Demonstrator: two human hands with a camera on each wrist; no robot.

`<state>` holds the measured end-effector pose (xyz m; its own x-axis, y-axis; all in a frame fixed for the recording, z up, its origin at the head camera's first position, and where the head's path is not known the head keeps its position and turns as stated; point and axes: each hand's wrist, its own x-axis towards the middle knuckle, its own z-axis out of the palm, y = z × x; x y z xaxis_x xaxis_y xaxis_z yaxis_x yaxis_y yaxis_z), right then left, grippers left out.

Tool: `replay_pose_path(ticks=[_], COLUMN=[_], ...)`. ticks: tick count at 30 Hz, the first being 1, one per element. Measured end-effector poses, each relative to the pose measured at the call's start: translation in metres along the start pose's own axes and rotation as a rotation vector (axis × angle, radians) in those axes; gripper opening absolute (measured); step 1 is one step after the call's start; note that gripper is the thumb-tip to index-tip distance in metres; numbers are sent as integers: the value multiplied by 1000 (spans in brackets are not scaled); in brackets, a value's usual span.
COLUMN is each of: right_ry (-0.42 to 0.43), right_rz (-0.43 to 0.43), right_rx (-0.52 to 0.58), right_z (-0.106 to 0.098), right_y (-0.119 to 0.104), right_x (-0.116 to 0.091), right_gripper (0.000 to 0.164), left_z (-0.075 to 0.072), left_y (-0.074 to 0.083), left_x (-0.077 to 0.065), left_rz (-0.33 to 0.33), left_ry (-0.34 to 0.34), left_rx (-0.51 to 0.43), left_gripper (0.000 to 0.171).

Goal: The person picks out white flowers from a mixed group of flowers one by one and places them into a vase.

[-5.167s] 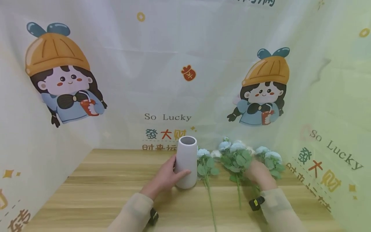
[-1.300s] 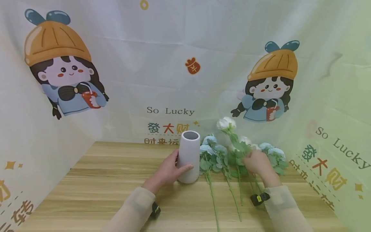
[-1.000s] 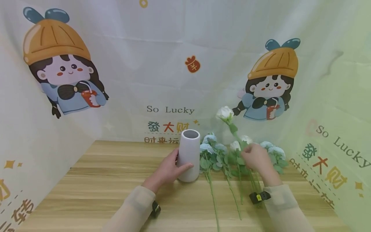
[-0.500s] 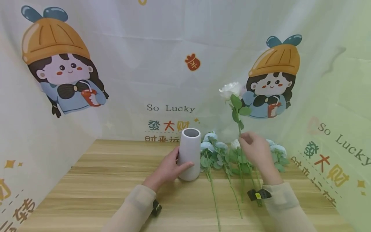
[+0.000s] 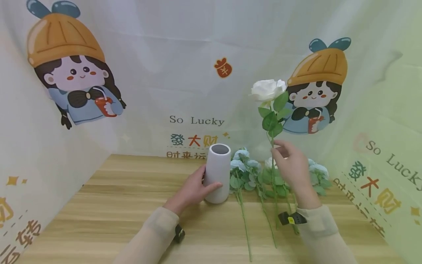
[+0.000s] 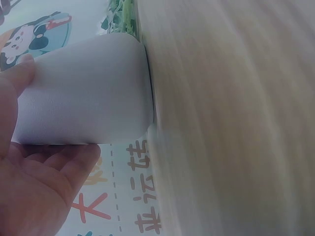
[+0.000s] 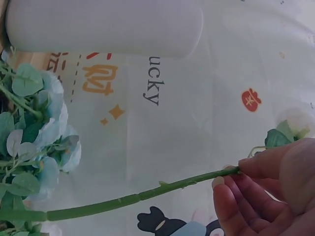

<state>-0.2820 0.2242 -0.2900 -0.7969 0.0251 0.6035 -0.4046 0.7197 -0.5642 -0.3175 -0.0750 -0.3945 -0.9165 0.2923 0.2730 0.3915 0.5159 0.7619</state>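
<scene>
My left hand [image 5: 192,190] holds a tall white vase [image 5: 217,178] that stands upright on the table, thumb across its front and fingers behind. In the left wrist view the thumb and fingers lie on opposite sides of the vase [image 6: 86,93]. Right of the vase, my right hand [image 5: 293,167] pinches the stem of a white artificial rose [image 5: 267,90] between thumb and fingers, bloom up and above the vase's mouth. The right wrist view shows the bare green stem [image 7: 118,203] running down from the fingertips [image 7: 228,169].
Light blue artificial flowers [image 5: 242,165] lie right of the vase, stems toward the front of the wooden table [image 5: 108,216]. Another white bloom [image 5: 268,162] is behind the right hand, and more blue flowers [image 5: 318,170] lie at far right. A printed cloth [image 5: 178,73] encloses the back and sides.
My right hand has left the flowers on the table and lifted a white rose upright. Blue flowers from the middle now lie nearer the vase. The left hand stays on the vase.
</scene>
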Motion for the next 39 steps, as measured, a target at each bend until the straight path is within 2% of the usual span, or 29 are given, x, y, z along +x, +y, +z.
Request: replay_pose_path(ticks=[9,18,22,28,33,39], right_ry=[73,146,214,306,294,290], right_rz=[-45,-83,-143,-283,-372,-393], right_rx=[77,150,201,409,496,524], right_z=[3,6,2,-4,-8,-4], right_y=[-15,-37,-50,-76,-103,-117], right_x=[4,22,29,30,23,19], right_gripper=[31,29,24,17,13,14], left_z=[-1,0,1,1,0,-1], left_y=[3,-1,-1,-2,-2,-1], left_x=[0,1,2,1,1,0], left_rz=[8,32,33,30,27,11], left_ry=[1,3,1,4,9,7], left_rx=[-1,-12,-10,-2,-2,5], left_gripper=[81,80,81,79,79,79])
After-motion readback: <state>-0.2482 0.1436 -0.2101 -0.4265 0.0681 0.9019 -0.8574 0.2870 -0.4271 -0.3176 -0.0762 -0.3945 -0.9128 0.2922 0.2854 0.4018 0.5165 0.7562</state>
